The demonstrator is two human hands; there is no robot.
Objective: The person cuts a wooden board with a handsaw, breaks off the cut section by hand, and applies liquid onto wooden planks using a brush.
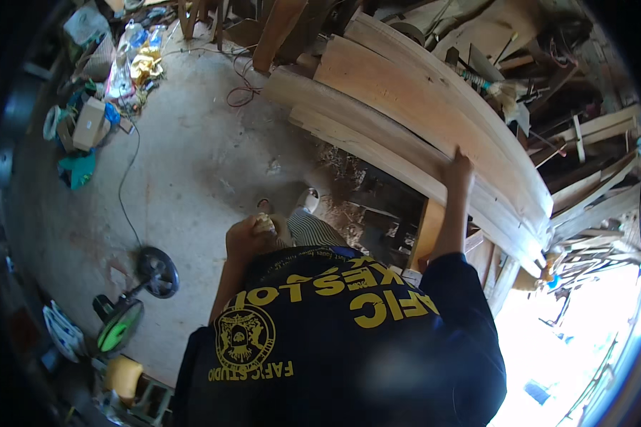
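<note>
In front of my body, near the waist, my left hand point(243, 238) is closed around a small pale, crumpled piece point(265, 225), whose kind I cannot make out. My right arm reaches forward to a stack of long wooden planks. On the lower plank point(377, 117) rests my right hand point(460, 171), one finger stretched out along the wood and nothing visible in its grasp. The other fingers are partly hidden. Beyond it lies a wider, lighter plank point(406, 92) with a curved look.
A standing fan point(121, 324) with a round black base point(158, 272) is at the left, its cable crossing the concrete floor point(199, 142). Bags and a cardboard box point(90, 124) lie far left. Scrap wood point(591, 185) is heaped at the right. A red cord point(243, 92) coils near the planks.
</note>
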